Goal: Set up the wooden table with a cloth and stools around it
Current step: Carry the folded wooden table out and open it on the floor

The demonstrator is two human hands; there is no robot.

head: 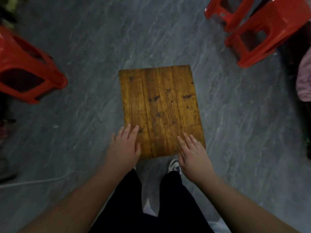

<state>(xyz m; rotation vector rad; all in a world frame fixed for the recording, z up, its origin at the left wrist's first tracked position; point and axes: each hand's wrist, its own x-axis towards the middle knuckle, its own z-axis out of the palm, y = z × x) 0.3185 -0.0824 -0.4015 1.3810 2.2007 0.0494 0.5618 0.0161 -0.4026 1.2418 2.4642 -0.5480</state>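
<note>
A small wooden table [159,105] with a plank top stands on the grey floor in front of me. My left hand [124,147] lies flat over its near left corner with fingers straight. My right hand [193,153] lies flat over its near right corner, fingers straight too. One red plastic stool [25,68] stands at the left. Two more red stools [262,36] [225,12] stand at the upper right. A pale pink cloth [304,78] shows at the right edge, partly cut off.
My legs in dark trousers and one shoe [174,165] are just behind the table. A white cable [33,181] runs across the floor at the lower left. Dark objects line the left and right edges.
</note>
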